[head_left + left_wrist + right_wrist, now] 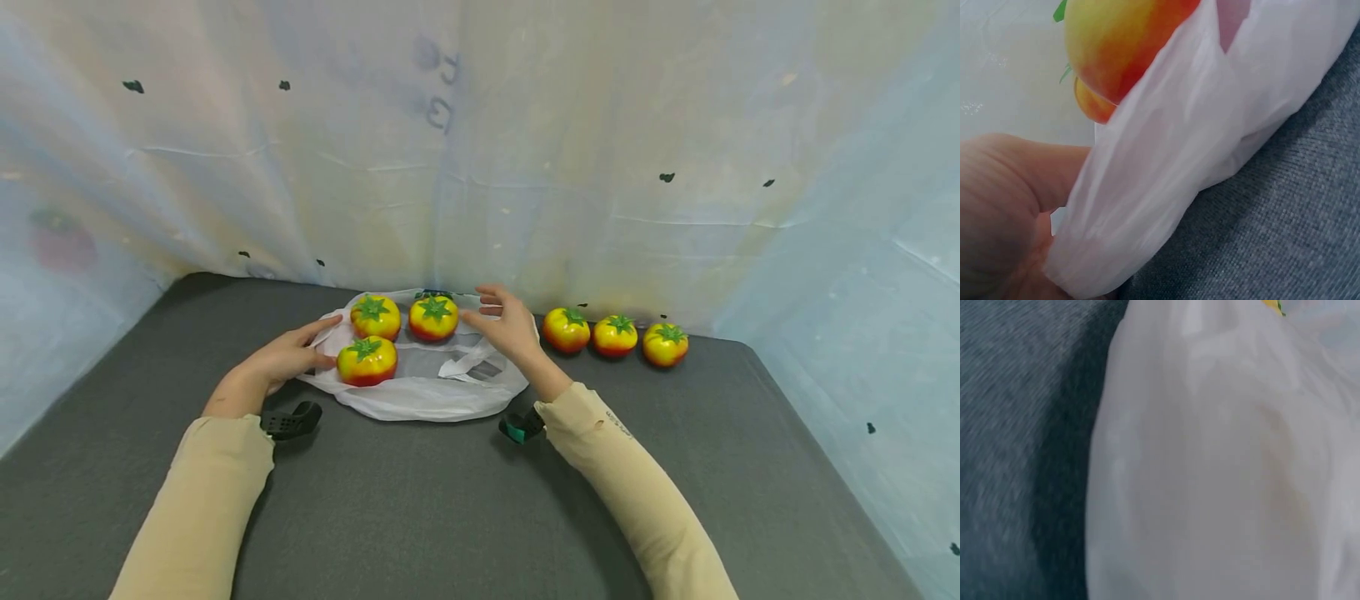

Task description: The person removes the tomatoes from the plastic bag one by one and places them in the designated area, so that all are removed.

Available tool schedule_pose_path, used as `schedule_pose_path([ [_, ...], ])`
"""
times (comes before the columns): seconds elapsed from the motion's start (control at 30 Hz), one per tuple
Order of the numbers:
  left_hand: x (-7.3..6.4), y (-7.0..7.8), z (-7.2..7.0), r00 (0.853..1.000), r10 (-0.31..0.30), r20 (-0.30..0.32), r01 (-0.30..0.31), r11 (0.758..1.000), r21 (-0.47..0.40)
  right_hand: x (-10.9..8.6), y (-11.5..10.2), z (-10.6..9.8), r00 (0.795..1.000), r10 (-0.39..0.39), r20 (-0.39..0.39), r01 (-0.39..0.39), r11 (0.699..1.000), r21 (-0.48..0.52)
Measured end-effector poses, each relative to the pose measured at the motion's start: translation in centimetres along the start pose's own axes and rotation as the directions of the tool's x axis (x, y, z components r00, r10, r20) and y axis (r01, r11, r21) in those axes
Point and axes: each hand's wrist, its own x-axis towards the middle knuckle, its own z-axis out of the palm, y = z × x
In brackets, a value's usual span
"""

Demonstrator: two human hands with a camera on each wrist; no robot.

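Observation:
A white plastic bag [420, 398] lies spread on the table with its mouth open upward. Three yellow-red tomatoes with green leafy tops sit in it: a back left one [377, 320], a front left one [367, 364] and a back middle one [433, 320]. My left hand [281, 358] is at the bag's left edge, fingers extended and thumb close to the front left tomato. In the left wrist view, bag film [1147, 156] drapes over part of that hand. My right hand [510, 325] hovers over the bag's right side, fingers apart, thumb beside the back middle tomato. In the right wrist view, bag film fills most of the picture.
To the right of the bag, three more tomatoes stand in a row: one nearest the bag [566, 330], a middle one [615, 336] and a far right one [665, 344]. Pale sheeting [525, 167] walls in the dark grey table [420, 508] at the back and sides.

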Motion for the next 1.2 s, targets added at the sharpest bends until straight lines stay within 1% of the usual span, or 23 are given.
schedule_pose_path([
  [0.13,0.0,-0.1,0.0,1.0,0.004,0.004,-0.004,1.0,0.004,0.3,-0.3,0.6,0.999,0.028,0.027,-0.028,1.0,0.013],
  [0.23,0.0,-0.1,-0.1,1.0,0.009,0.006,-0.009,1.0,0.009,0.5,-0.5,1.0,0.997,0.06,0.051,-0.06,0.998,0.0],
  [0.3,-0.1,-0.1,-0.1,1.0,0.008,0.006,-0.008,1.0,0.008,0.6,-0.7,1.2,0.994,0.085,0.071,-0.085,0.996,-0.016],
  [0.43,-0.1,-0.1,0.0,1.0,0.004,0.008,-0.004,1.0,-0.003,0.9,-0.9,1.6,0.988,0.114,0.106,-0.109,0.993,-0.054],
  [0.57,-0.1,-0.1,0.0,1.0,0.004,0.006,-0.004,1.0,-0.007,1.1,-1.0,1.9,0.981,0.133,0.14,-0.118,0.987,-0.111],
  [0.67,0.0,-0.1,0.0,1.0,0.003,0.002,-0.003,1.0,-0.005,1.3,-1.2,2.2,0.976,0.142,0.168,-0.121,0.984,-0.131],
  [0.77,0.0,-0.2,0.0,1.0,0.0,0.002,0.0,1.0,-0.004,1.5,-1.3,2.5,0.971,0.149,0.188,-0.129,0.985,-0.117],
  [0.9,0.1,-0.3,-0.1,1.0,-0.001,0.003,0.001,1.0,-0.002,1.8,-1.4,3.1,0.962,0.168,0.214,-0.165,0.986,-0.031],
  [1.0,0.1,-0.3,-0.1,1.0,-0.001,0.001,0.001,1.0,-0.007,1.9,-1.4,3.5,0.957,0.182,0.224,-0.195,0.98,0.039],
  [1.1,0.0,-0.2,0.0,1.0,-0.005,-0.002,0.005,1.0,-0.01,2.0,-1.3,3.8,0.958,0.189,0.216,-0.207,0.976,0.063],
  [1.2,0.0,0.0,0.1,1.0,-0.004,-0.006,0.004,1.0,-0.012,2.1,-1.3,4.1,0.962,0.195,0.19,-0.212,0.975,0.073],
])
